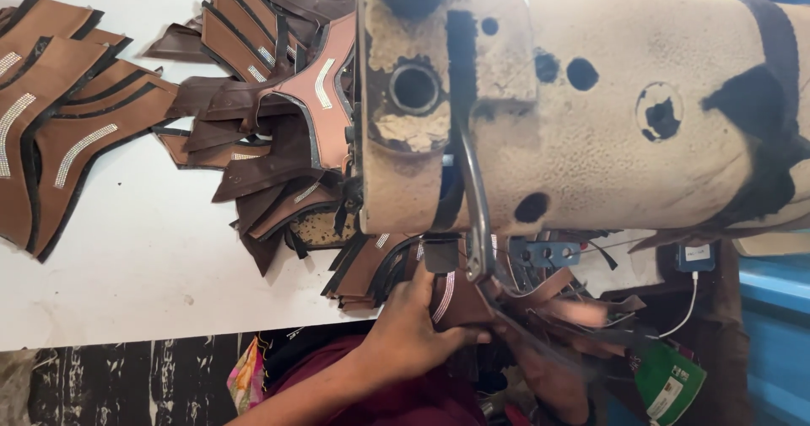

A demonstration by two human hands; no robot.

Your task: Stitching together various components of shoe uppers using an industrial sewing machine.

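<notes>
A brown shoe-upper piece with a silver strip is held flat by the left hand, fingers closed over it, under the head of the worn cream sewing machine. The right hand is blurred on the other side of the piece; whether it is closed cannot be told. More brown pieces are piled on the white table, and a second stack is lying at the far left.

My white table spans the left; below its edge, a dark, white-streaked floor. Blue furniture stands at right. Bright light falls from above.
</notes>
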